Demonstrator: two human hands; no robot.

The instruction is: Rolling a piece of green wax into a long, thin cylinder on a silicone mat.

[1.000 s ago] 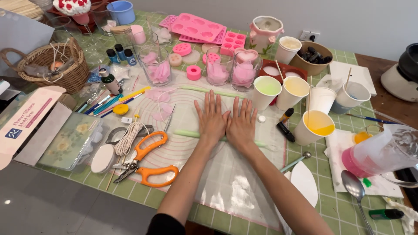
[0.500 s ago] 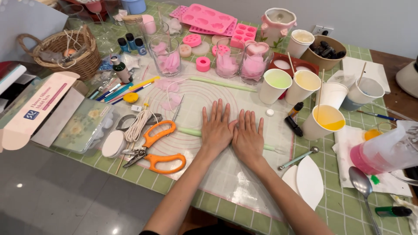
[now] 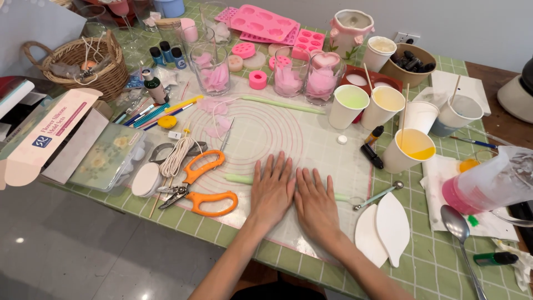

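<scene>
A pale green rolled strip [image 3: 240, 179] lies across the translucent mat [image 3: 311, 139] under both palms, its ends poking out at nine and three o'clock; the left hand [image 3: 272, 191] and right hand [image 3: 315, 203] press flat side by side on it, fingers spread and straight, gripping nothing; orange scissors [image 3: 208, 183] sit at nine o'clock of the left hand; two white leaf-shaped moulds [image 3: 384, 230] rest at three o'clock of the right hand; a cup of yellow liquid [image 3: 410, 150] stands at one o'clock.

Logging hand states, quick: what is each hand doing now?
Left hand: open, flat on the green roll, holding nothing.
Right hand: open, flat beside it, holding nothing.
</scene>
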